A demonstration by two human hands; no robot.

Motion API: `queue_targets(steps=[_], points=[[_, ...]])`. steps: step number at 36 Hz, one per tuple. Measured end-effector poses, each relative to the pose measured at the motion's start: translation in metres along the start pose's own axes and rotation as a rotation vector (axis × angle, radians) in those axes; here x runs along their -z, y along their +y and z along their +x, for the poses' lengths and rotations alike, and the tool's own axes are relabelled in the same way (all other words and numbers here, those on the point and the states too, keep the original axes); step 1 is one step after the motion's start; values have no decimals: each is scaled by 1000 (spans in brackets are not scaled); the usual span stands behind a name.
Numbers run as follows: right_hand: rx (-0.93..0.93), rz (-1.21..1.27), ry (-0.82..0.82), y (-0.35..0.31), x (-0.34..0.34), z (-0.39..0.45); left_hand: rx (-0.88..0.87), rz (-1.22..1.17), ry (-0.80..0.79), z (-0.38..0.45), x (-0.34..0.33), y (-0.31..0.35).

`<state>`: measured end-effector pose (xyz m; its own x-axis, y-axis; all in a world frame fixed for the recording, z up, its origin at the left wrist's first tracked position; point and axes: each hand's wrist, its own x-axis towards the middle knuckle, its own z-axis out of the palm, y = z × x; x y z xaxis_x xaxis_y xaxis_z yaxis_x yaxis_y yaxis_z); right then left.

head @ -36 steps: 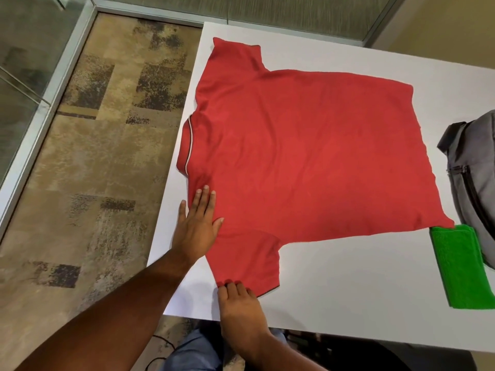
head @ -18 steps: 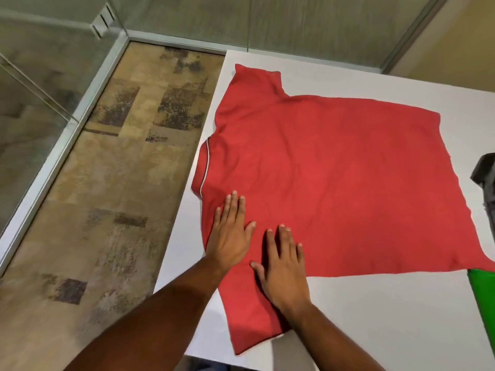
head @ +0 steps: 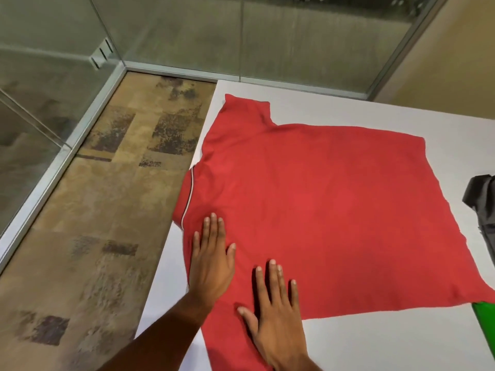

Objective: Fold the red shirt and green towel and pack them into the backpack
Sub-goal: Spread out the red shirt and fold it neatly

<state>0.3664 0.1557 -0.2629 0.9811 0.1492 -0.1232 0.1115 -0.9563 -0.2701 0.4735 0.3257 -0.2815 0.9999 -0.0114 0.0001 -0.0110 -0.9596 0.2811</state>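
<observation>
Head view looks down on a white flat-topped bench (head: 375,341) where a red short-sleeved polo shirt of soft knit fabric (head: 321,210) lies spread flat, its collar with a thin white stripe hanging just over the bench's left edge, one sleeve pointing to the far side and the other toward the person. The left hand (head: 211,263) lies palm down on the shirt near the collar, fingers straight and close together, gripping nothing. The right hand (head: 276,314) lies palm down just beside it on the near sleeve and lower chest area, fingers straight and slightly spread, also gripping nothing; the two hands do not touch. At the right edge of the picture, a corner of a bright green cloth towel (head: 486,325) shows on the bench, touching or just under the shirt's near hem corner. Above it a part of a dark grey fabric backpack (head: 482,204) sits on the bench, near the shirt's hem but apart from it. Left of the bench is mottled brown carpet floor (head: 101,210), bordered by glass wall panels (head: 174,33) in metal frames.
</observation>
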Motion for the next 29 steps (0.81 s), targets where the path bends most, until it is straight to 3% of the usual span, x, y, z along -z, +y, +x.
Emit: queue_targets(steps=[5, 9, 13, 19, 26, 29], points=[[-57, 28, 105, 33, 22, 44, -124, -2, -14, 40, 2, 13], [-166, -4, 97, 75, 20, 67, -35, 37, -33, 76, 4, 6], [-156, -56, 122, 95, 9, 61, 202, 18, -42, 92, 11, -10], [-142, -81, 207, 92, 7, 63, 271, 28, 11, 101, 12, -8], [-143, -92, 269, 93, 3, 68, -18, -7, -20, 153, 12, 17], [-158, -89, 292, 93, 1, 71, 5, 39, -112, 182, 12, 13]])
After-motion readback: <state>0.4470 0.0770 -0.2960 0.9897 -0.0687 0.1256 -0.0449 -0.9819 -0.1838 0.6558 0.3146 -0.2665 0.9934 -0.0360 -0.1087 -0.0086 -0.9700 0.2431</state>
